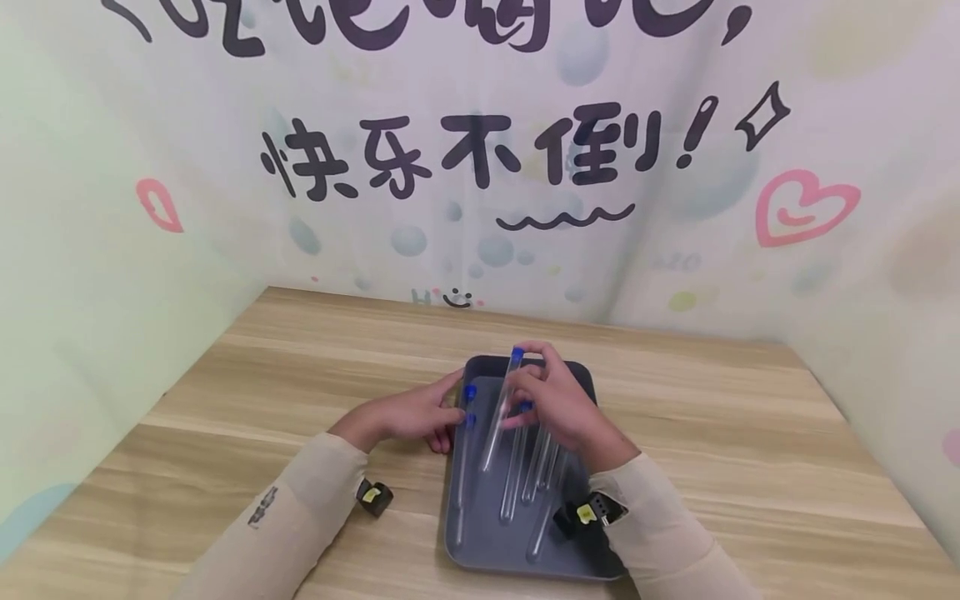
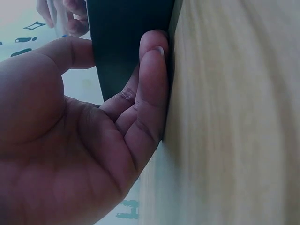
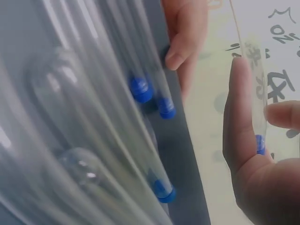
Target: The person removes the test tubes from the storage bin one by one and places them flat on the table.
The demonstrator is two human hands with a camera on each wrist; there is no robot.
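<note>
Up comes the main act: a clear, slender test tube with a blue cap (image 1: 498, 422), over the dark grey rectangular tray (image 1: 487, 521), tilted, capped end between twelve and one o'clock, rounded end between six and seven. Whether that end touches the tray floor, I can't tell. The danger, I'd judge, is slip: smooth, round walls could roll in a light pinch, and a drop would send it onto its neighbours. Those other blue-capped clear tubes (image 1: 512, 483) lie loose, one bunch just below the right hand, a pair along the nine o'clock side; a brushing fingertip could set them rolling or clinking.

Now the poses! The right hand (image 1: 557, 400) reaches in from five o'clock, wrist bent over the tray, pinching the tube between thumb and fingers, one finger arched up to the cap. The left hand (image 1: 412, 414) comes from eight o'clock and grips the tray's edge, thumb at the rim, bent fingers against the outer wall. Should that hold loosen, a bump could slide the tray across the wood-grain table (image 1: 712, 433). Both forearms, in cream sleeves (image 1: 311, 487), slant inward.
</note>
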